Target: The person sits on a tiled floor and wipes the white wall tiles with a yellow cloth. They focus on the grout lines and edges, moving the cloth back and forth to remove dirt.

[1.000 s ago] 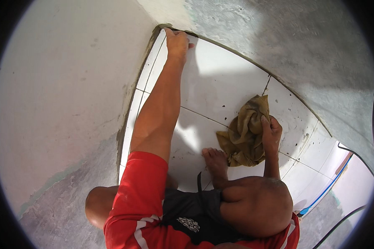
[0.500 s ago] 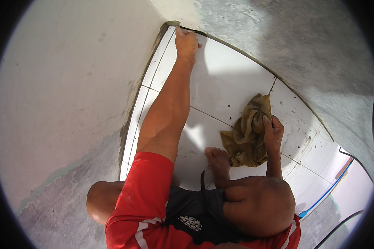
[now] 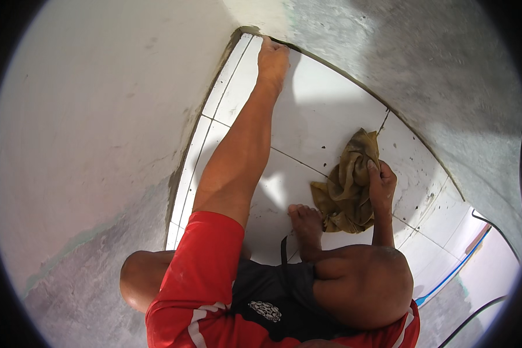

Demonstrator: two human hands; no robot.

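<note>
My left hand [image 3: 272, 61] reaches far out to the top corner of the white tiled floor [image 3: 325, 116], fingers curled against the joint where the tile meets the grey wall; whether it holds anything I cannot tell. My right hand [image 3: 380, 184] grips a crumpled olive-brown rag [image 3: 347, 188] lying on the tiles. My bare foot [image 3: 306, 223] rests on the tile just left of the rag, my knee [image 3: 359, 284] bent below it.
A whitish plastered wall [image 3: 98, 133] rises on the left and a rough grey cement wall [image 3: 435, 64] on the right, meeting at the corner. Dark specks dot the tiles. A blue strip [image 3: 455, 267] and a dark cable [image 3: 475, 313] lie at lower right.
My left hand has slid a little to the right along the top corner joint. The right hand stays on the rag in about the same spot.
</note>
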